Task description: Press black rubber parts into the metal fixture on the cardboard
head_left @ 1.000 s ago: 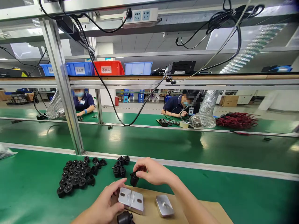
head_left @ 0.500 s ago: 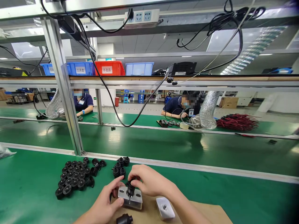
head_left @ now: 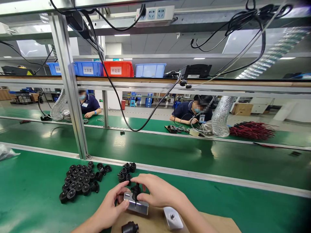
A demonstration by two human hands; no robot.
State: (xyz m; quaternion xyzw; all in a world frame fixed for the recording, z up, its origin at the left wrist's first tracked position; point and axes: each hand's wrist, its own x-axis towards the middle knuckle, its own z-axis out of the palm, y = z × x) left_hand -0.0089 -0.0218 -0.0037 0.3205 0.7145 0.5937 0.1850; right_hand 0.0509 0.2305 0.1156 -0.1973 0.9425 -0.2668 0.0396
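A silver metal block [head_left: 136, 206] with slots in its top rests, slightly tilted, on brown board. My left hand [head_left: 110, 204] grips its left end, thumb at the front and fingers behind. On top of the block stands a small black cylindrical plastic part [head_left: 136, 191]. My right hand [head_left: 156, 191] closes around that part, thumb on its right side and index finger reaching over behind it. Another black part [head_left: 130, 227] lies on its side near the front edge of the view. Right of the block sits a second metal block [head_left: 173, 218] with a round stud on top.
Brown board [head_left: 213, 223] covers part of the green table [head_left: 36, 181]. Many black round parts [head_left: 79, 181] lie grouped at left, with several more black parts [head_left: 126, 173] behind my hands. A metal post [head_left: 70, 87] rises behind them. Two people sit across the bench.
The view has shifted a little. The metal block now leans more, its front face showing more. My right fingers have spread somewhat around the black part, index finger stretching further left.
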